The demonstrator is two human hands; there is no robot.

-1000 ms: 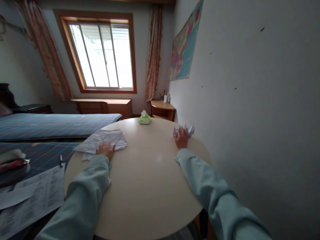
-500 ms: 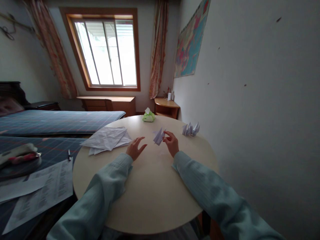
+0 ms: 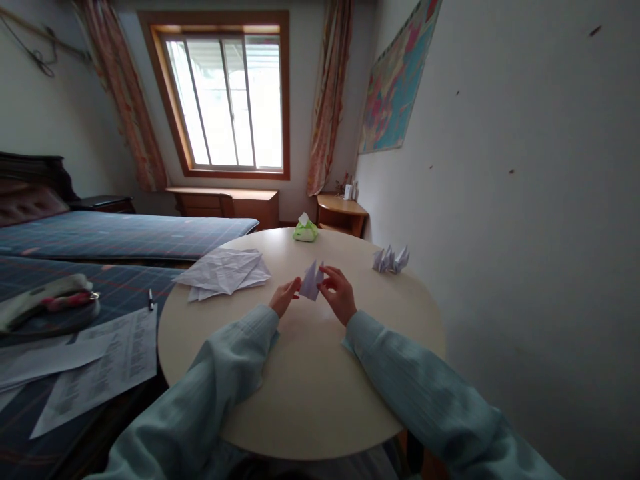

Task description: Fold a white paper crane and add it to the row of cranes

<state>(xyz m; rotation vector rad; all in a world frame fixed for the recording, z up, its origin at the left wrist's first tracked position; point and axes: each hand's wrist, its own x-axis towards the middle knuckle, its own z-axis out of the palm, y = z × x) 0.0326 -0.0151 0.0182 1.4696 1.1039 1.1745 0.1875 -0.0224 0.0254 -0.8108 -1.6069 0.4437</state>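
Note:
A folded white paper figure with pointed tips is held up over the middle of the round table. My right hand pinches its right side between thumb and fingers. On its left edge, my left hand has closed in, its fingertips against the paper. To the left lies a stack of creased white paper sheets. Several finished-looking paper figures stand in a row at the table's right edge, beyond my right hand.
A green tissue pack sits at the table's far edge. Beds with blue plaid covers stand on the left, with printed sheets and a pen on the nearer one. A white wall rises close on the right.
My left hand has moved right and closed onto the paper figure's left edge; before, it was open and apart from it. My right hand keeps its pinch. The view has shifted slightly left.

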